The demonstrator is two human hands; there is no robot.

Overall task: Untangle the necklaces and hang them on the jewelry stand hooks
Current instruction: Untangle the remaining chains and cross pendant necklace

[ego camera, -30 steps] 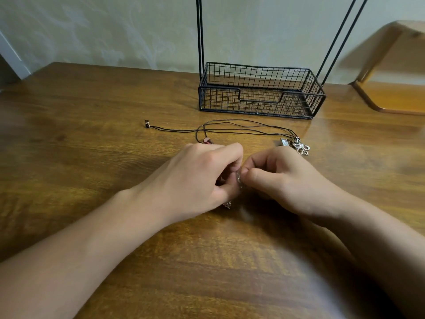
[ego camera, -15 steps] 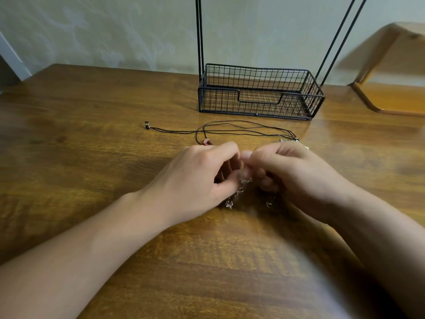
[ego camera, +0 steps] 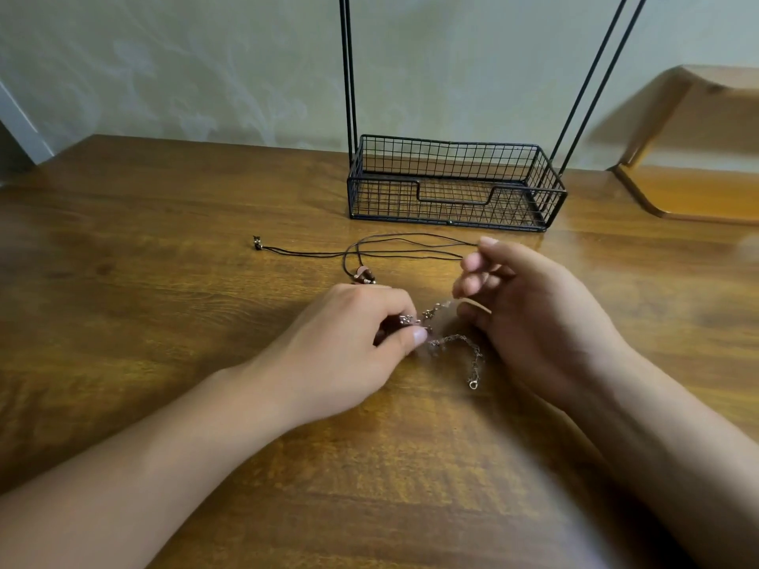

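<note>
Left hand (ego camera: 349,342) pinching chain necklace (ego camera: 456,340), right hand (ego camera: 530,318) beside it, apparently loose-fingered, blurred

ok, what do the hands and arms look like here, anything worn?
Both bare. The left hand and right hand carry no gloves, and no rings show; neither wrist carries a watch or bracelet. The forearms are uncovered to the frame's lower edge, no sleeves in view. Fingernails are short and unpainted. The right fingers are motion-blurred.
</note>
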